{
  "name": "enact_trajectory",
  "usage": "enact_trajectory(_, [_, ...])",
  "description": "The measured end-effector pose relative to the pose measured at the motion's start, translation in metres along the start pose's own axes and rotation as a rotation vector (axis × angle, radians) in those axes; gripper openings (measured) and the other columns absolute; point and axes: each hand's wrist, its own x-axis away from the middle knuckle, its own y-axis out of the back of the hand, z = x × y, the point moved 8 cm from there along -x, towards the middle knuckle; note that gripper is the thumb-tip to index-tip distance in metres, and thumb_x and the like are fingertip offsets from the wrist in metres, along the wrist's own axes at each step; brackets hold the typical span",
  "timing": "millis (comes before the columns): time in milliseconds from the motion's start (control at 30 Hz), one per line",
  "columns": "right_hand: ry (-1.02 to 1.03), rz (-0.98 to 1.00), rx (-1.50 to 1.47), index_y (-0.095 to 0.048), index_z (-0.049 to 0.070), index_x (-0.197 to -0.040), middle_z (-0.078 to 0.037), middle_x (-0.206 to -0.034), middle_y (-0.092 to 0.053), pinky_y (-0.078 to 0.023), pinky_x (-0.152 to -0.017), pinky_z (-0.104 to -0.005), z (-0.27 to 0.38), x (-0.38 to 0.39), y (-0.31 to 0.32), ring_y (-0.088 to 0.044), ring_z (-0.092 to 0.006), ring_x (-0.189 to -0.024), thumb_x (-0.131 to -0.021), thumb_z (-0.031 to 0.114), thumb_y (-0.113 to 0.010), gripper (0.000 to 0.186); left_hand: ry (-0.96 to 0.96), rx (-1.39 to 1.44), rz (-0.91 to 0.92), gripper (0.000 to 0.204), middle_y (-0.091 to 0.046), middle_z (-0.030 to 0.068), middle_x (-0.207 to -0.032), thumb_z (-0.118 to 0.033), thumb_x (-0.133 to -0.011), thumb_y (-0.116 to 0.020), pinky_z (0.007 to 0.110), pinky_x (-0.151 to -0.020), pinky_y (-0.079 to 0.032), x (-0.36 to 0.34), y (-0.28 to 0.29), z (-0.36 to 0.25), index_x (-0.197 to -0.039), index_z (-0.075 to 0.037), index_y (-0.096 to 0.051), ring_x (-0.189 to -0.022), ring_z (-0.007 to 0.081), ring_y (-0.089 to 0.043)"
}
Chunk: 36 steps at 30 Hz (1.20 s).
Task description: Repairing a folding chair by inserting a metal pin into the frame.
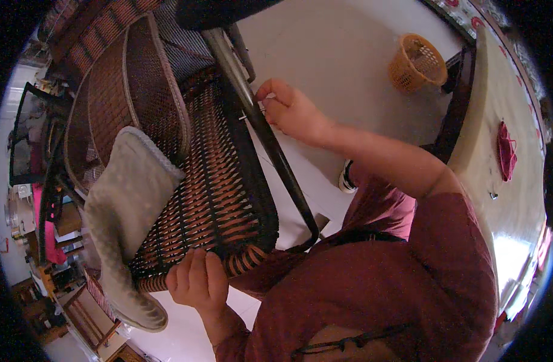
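A black and brown woven chair (210, 175) is tipped in front of me. The fingers of my left hand (199, 280) are wrapped over the woven edge of its seat. My right hand (291, 111) is raised beside the chair's dark metal tube (249, 105), its fingers curled in a pinch close to the tube. What lies between those fingertips, if anything, is too small to make out. A small pale piece (243, 117) sticks out at the tube near them. A grey-beige plush cloth (129, 190) is draped over the seat's left side.
Behind the cloth stands a brown mesh panel (123, 96). An orange plastic basket (417, 63) is on the floor at the far right. A pale-topped table (499, 120) runs along the right, with a dark red cloth item (506, 151) on it. Shelves and clutter (59, 241) fill the left.
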Motion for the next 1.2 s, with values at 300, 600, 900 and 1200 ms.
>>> enact_trajectory(300, [0.24,-0.041,0.153,-0.056,0.005,-0.095,-0.003,-0.061,-0.048,-0.039,-0.054,-0.0265,0.009,-0.003,0.006,-0.046,-0.0095,-0.057,-0.085,0.01,-0.044,0.016,-0.013,-0.005,0.007,0.007,-0.061,0.0056,-0.078,-0.002,-0.077,-0.057,0.031,-0.054,-0.04,-0.003,0.002,-0.002,-0.081,-0.007,-0.054,-0.066,0.0213,-0.061])
enact_trajectory(600, [0.262,-0.024,0.289,-0.055,0.002,-0.096,-0.013,-0.072,-0.054,-0.043,-0.061,-0.0317,0.019,-0.001,0.012,-0.052,-0.0194,-0.064,-0.082,0.006,-0.044,0.018,-0.021,0.0,-0.021,0.005,-0.062,0.0062,-0.078,-0.004,-0.079,-0.057,0.032,-0.055,-0.041,-0.002,0.004,-0.004,-0.08,-0.007,-0.054,-0.066,0.0222,-0.061])
enact_trajectory(900, [0.357,-0.061,0.386,-0.055,0.001,-0.095,-0.02,-0.079,-0.058,-0.045,-0.068,-0.0377,0.034,-0.002,0.013,-0.058,-0.0302,-0.074,-0.078,0.009,-0.045,0.022,-0.032,0.018,0.002,0.012,-0.062,0.0069,-0.078,-0.005,-0.081,-0.055,0.032,-0.054,-0.041,-0.004,0.004,-0.006,-0.092,-0.008,-0.05,-0.066,0.0233,-0.061])
enact_trajectory(1200, [0.303,-0.029,0.393,-0.052,0.0,-0.098,-0.021,-0.08,-0.057,-0.044,-0.072,-0.0428,0.029,-0.004,0.005,-0.056,-0.0379,-0.079,-0.082,0.01,-0.042,0.021,-0.033,0.033,-0.007,0.013,-0.061,0.007,-0.084,-0.006,-0.082,-0.054,0.032,-0.054,-0.04,-0.004,0.004,-0.005,-0.095,-0.008,-0.05,-0.067,0.0226,-0.061])
